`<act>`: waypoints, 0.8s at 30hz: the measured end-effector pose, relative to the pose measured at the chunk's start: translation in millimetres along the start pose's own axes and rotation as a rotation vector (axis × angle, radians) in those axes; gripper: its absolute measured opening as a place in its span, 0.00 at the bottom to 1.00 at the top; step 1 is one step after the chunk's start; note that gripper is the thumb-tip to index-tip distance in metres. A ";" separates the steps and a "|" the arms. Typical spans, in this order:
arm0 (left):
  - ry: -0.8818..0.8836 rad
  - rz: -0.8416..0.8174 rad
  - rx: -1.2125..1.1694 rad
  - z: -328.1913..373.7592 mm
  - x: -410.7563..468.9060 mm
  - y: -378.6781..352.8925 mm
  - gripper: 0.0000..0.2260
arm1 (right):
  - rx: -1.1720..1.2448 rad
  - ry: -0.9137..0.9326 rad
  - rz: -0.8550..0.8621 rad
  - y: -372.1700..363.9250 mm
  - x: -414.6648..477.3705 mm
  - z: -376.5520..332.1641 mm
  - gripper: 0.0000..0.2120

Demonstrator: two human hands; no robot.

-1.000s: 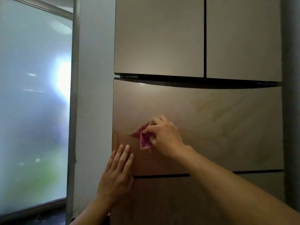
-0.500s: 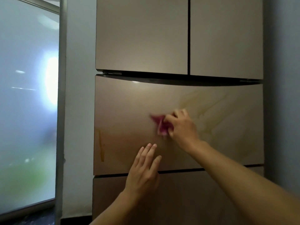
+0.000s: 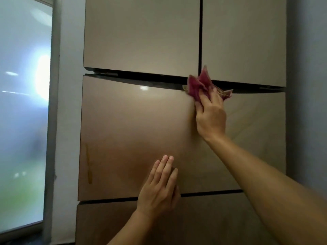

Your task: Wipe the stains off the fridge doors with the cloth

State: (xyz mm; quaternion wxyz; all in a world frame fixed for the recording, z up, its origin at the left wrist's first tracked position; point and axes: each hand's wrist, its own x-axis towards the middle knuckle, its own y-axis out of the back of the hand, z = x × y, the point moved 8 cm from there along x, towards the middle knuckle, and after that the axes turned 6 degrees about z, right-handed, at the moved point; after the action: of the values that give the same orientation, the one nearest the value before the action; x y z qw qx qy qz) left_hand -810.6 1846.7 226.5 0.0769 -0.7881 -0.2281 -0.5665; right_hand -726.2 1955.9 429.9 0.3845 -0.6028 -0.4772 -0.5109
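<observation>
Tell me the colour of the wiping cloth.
Magenta-pink crumpled fabric cloth, clearest in the head view.

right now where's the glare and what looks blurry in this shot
Head view: glare spot on the middle door near its top edge; window at left blown out and hazy; cloth edges soft; door edges bow from the wide lens.

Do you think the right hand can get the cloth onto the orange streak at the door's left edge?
Probably yes: the streak lies uncovered, and the right hand with the cloth can sweep across above the flat left hand.
</observation>
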 end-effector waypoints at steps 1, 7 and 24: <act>-0.001 -0.009 0.004 -0.5 -0.5 -1.0 0.19 | 0.015 0.052 0.012 4.6 -15.8 1.3 0.16; -0.001 -0.016 0.014 -1.1 -1.3 -2.8 0.17 | 0.005 0.279 -0.510 30.3 -53.1 11.2 0.08; -0.053 0.023 0.005 -0.9 -3.4 -5.4 0.16 | -0.058 0.259 -0.667 16.8 -79.1 2.2 0.05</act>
State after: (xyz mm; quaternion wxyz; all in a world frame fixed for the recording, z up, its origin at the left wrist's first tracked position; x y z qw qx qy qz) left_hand -814.7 1850.3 222.9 0.0795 -0.8052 -0.2223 -0.5440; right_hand -711.2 1939.4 352.1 0.2366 -0.3549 -0.5802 -0.6939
